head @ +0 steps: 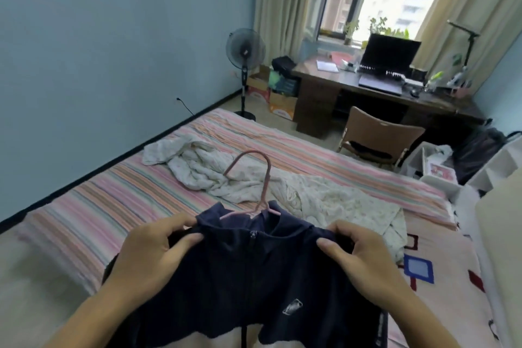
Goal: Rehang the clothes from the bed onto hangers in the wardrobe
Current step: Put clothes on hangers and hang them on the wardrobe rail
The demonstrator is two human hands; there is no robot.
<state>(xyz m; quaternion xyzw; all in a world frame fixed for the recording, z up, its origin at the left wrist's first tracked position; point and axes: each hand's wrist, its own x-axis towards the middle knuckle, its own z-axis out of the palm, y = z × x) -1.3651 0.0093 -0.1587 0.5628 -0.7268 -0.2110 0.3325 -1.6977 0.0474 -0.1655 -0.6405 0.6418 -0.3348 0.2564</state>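
Left hand [154, 246]: pinching the jacket's left shoulder, thumb on top, fingers curling under the cloth.
Right hand [357, 251]: pinching the right shoulder the same way, thumb pressing the top, fingers tucking behind.
Jacket [254, 277]: navy, zip running down the front, small white logo on the chest; hanging between both hands at 6 o'clock, over the bed.
Hanger [261, 178]: pink, sitting inside the collar; its hook is sticking up toward 12 o'clock.
Bed [99, 206]: striped sheet; a crumpled white cloth [254, 181] is lying at its middle, beyond the jacket.
Bench [381, 93]: at 1 o'clock, carrying a laptop [387, 62].
Hidden: hanger arms are sitting inside the jacket; the hem is running out of view; fingertips are hiding under fabric.
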